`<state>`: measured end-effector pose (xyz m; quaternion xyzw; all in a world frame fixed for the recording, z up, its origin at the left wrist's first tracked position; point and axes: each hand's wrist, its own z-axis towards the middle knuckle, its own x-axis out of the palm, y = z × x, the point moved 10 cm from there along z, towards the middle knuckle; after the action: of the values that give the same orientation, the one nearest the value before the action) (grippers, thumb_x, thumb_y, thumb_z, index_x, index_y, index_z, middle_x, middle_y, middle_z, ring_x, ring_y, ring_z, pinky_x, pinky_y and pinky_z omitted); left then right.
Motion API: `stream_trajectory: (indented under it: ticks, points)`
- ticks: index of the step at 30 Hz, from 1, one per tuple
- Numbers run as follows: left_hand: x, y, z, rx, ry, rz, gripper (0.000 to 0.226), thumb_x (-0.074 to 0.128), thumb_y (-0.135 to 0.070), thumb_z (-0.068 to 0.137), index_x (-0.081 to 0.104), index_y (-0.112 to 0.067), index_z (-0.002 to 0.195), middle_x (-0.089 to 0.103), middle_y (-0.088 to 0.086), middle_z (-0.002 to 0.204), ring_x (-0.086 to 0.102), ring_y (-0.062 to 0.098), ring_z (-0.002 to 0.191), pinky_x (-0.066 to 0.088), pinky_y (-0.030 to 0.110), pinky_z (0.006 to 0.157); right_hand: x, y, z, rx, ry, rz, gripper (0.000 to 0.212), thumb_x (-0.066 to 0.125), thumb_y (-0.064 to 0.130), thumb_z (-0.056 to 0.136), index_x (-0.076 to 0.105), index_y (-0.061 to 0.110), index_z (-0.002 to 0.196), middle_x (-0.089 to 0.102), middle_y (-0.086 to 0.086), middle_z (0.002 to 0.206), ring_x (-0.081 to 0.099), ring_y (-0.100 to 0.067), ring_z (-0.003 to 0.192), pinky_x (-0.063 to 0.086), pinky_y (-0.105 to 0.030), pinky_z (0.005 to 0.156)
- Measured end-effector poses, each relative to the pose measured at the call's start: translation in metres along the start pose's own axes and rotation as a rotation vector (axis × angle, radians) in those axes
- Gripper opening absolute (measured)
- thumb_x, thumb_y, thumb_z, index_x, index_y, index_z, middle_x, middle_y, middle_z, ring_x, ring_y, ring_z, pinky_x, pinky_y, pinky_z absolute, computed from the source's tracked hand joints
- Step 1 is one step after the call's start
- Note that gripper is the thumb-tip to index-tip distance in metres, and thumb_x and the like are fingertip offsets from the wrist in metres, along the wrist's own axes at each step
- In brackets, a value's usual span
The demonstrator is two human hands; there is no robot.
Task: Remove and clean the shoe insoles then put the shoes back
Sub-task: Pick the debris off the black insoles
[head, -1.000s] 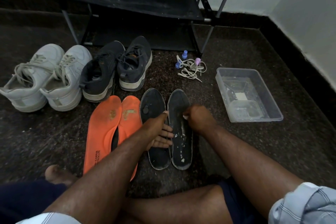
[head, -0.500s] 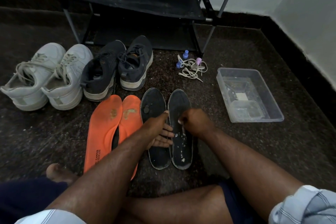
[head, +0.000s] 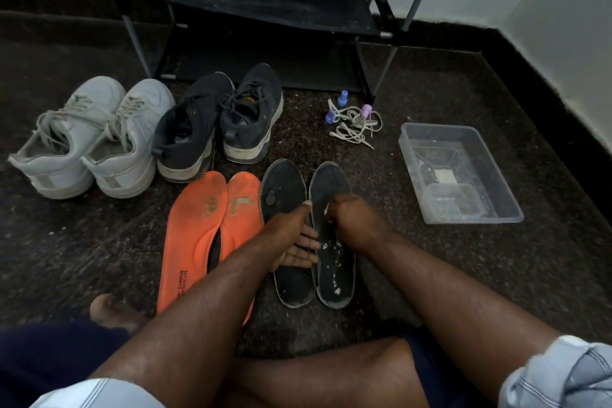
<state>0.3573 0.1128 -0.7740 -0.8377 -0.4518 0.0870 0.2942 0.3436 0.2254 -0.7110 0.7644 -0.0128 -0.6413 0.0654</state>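
Two black insoles lie side by side on the dark floor, a left one [head: 281, 189] and a right one [head: 334, 278] flecked with white bits. My left hand [head: 294, 238] rests flat across them, fingers straight. My right hand [head: 351, 222] is fisted over the right insole and pinches something small and white, too small to name. Two orange insoles [head: 195, 232] lie to the left. Behind them stand a pair of dark sneakers [head: 218, 122] and a pair of white sneakers [head: 89, 136].
A clear plastic tub [head: 496, 195] with a little water and a smaller container inside sits at the right. Loose laces with small purple caps [head: 354, 122] lie near a black shoe rack [head: 258, 10] at the back. My bare legs and foot fill the foreground.
My right hand has slid a little back and forth along the right black insole. The left hand has stayed pressed on the insoles.
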Motion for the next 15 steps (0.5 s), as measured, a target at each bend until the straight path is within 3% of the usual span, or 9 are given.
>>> stream_trajectory:
  ticks: [3,8,11,15]
  points:
    - [0.000,0.000,0.000,-0.009,-0.004,-0.003,0.073,0.038,-0.067,0.097,0.064,0.000,0.112,0.073,0.018,0.102,0.074,0.036,0.086,0.062,0.040,0.073,0.000,0.005,0.000,-0.045,0.042,0.042,0.017,0.058,0.007,0.084,0.071,0.010,0.095,0.065,-0.008,0.102,0.060,-0.023,0.097,0.044,-0.031,0.087]
    - [-0.001,0.001,0.000,-0.011,-0.006,-0.008,0.073,0.038,-0.067,0.097,0.064,0.000,0.114,0.073,0.018,0.101,0.074,0.036,0.085,0.062,0.040,0.073,-0.011,-0.009,0.003,0.076,-0.070,0.123,0.024,0.057,0.006,0.085,0.071,0.017,0.101,0.068,-0.003,0.104,0.063,-0.022,0.097,0.047,-0.030,0.087]
    - [0.000,0.000,-0.001,-0.011,-0.008,-0.005,0.074,0.036,-0.066,0.097,0.064,0.000,0.115,0.072,0.019,0.103,0.073,0.036,0.089,0.061,0.041,0.077,-0.003,0.010,0.001,0.006,0.007,0.173,0.018,0.055,0.008,0.087,0.070,0.012,0.097,0.066,-0.008,0.101,0.061,-0.025,0.096,0.047,-0.032,0.085]
    - [0.000,0.000,-0.002,-0.010,-0.009,-0.002,0.075,0.036,-0.066,0.098,0.064,0.000,0.117,0.072,0.019,0.104,0.073,0.036,0.089,0.061,0.041,0.078,-0.010,0.004,0.006,0.014,-0.032,0.074,0.017,0.057,0.008,0.086,0.071,0.008,0.094,0.063,-0.013,0.100,0.060,-0.027,0.095,0.044,-0.032,0.084]
